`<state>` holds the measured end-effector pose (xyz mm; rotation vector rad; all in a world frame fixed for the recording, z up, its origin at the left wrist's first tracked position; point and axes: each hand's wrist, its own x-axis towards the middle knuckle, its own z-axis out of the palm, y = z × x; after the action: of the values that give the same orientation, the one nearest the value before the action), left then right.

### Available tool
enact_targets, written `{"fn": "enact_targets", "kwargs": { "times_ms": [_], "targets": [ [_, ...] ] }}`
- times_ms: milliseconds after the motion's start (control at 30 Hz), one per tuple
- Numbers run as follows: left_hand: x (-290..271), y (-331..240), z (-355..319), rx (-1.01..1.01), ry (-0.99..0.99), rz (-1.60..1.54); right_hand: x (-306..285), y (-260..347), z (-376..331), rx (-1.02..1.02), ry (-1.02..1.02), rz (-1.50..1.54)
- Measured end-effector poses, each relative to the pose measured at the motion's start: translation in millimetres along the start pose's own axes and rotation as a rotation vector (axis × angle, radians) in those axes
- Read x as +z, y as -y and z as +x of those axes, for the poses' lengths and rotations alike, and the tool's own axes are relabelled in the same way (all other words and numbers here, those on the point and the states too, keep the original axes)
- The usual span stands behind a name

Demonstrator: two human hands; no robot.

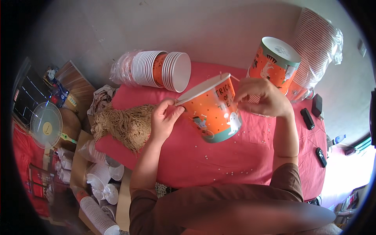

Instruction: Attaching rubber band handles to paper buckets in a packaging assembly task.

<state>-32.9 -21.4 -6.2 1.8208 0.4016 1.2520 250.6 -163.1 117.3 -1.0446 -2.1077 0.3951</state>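
An orange paper bucket (213, 113) with a green base band, printed ghost and white rim is held tilted above the table. My left hand (165, 117) grips its left rim, thumb outside. At the bucket's right side, my right hand (264, 98) is closed, fingertips close to the wall. A thin pale cord (235, 78) runs from the rim toward these fingers, and a short end pokes up inside the rim. To the left of the bucket lies a thick bundle of tan cords (125, 123).
A row of nested white buckets (168, 72) lies at the back. Another orange bucket (274, 64) stands upside down at right, beside a tall wrapped stack (315, 43). Small white bits dot the pink cloth (184, 164). Black devices (307, 118) lie at the right edge; a carton (80, 168) of cups stands lower left.
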Motion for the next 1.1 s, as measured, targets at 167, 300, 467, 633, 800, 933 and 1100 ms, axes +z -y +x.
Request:
{"fn": "enact_targets", "kwargs": {
  "times_ms": [167, 300, 467, 633, 800, 933, 1100],
  "targets": [
    [10, 9, 1, -0.194, -0.162, -0.163, 14, 16, -3, -0.175, 0.107, -0.147],
    [8, 34, -5, -0.417, -0.100, -0.313, 26, 29, -6, -0.130, 0.073, -0.364],
    [19, 33, -6, -0.407, -0.004, -0.434, -8, 20, 4, -0.137, -0.112, -0.303],
    [14, 54, -18, -0.353, 0.093, -0.230, -80, 31, 1, 0.216, -0.622, -0.301],
    [13, 58, -14, -0.312, 0.124, -0.142, -230, -7, -50, 0.238, -0.774, -0.106],
    [6, 64, -19, -0.320, 0.130, -0.120, -254, -11, -51, 0.403, -0.726, -0.115],
    [8, 65, -20, -0.327, 0.151, -0.097, -210, -6, -14, 0.847, -0.601, -0.356]
  ]
}}
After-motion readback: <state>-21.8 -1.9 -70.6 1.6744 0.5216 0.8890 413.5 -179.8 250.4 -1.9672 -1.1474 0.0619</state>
